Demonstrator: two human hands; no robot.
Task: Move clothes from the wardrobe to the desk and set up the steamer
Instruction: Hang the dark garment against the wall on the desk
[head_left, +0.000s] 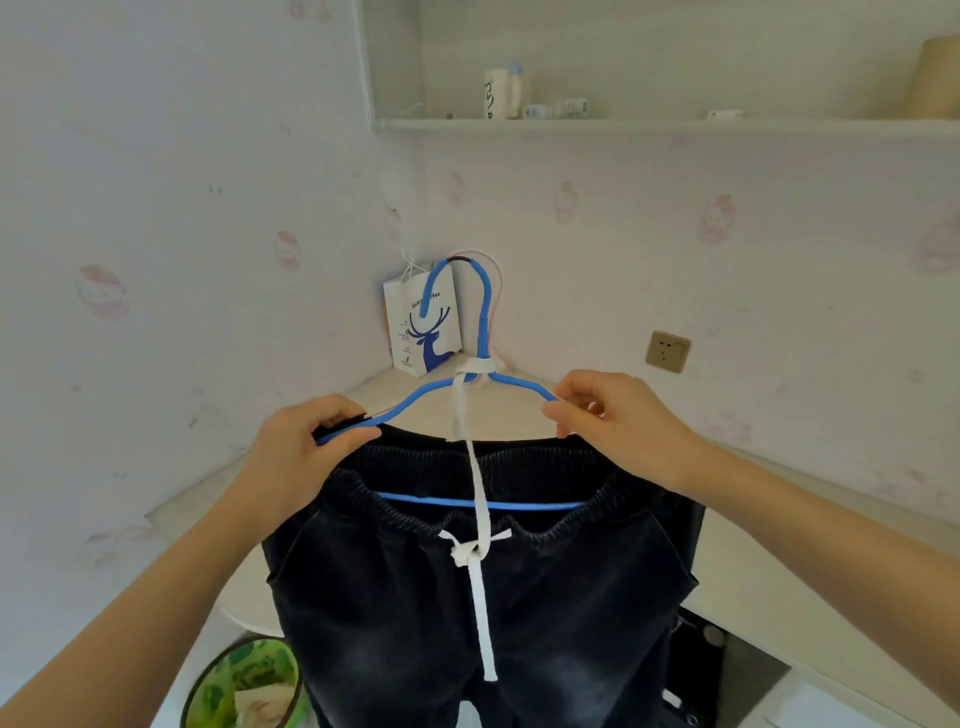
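The left hand (306, 447) pinches the left shoulder of the blue hanger (415, 400), with the thumb on top. The right hand (618, 421) pinches the right shoulder with curled fingertips. Both hands are closed on the wire. The dark trousers (415, 597) hang from it by their elastic waistband. They are held in the air in front of the near edge of the corner desk (779, 519), not yet laid down. A white drawstring (480, 587) is knotted at the waist and looped up round the hanger's neck.

The trousers look like thick, soft denim: fairly heavy and limp, likely to sag and fold once set down. The thin hanger probably flexes, so a hold at both shoulders seems the soundest. The tied drawstring may need undoing before the trousers slide off.

A paper bag (423, 327) stands in the far corner of the desk, and a wall socket (667, 351) sits to the right. A shelf (623, 124) of small items is above, and a green bin (244, 686) stands on the floor at near left.
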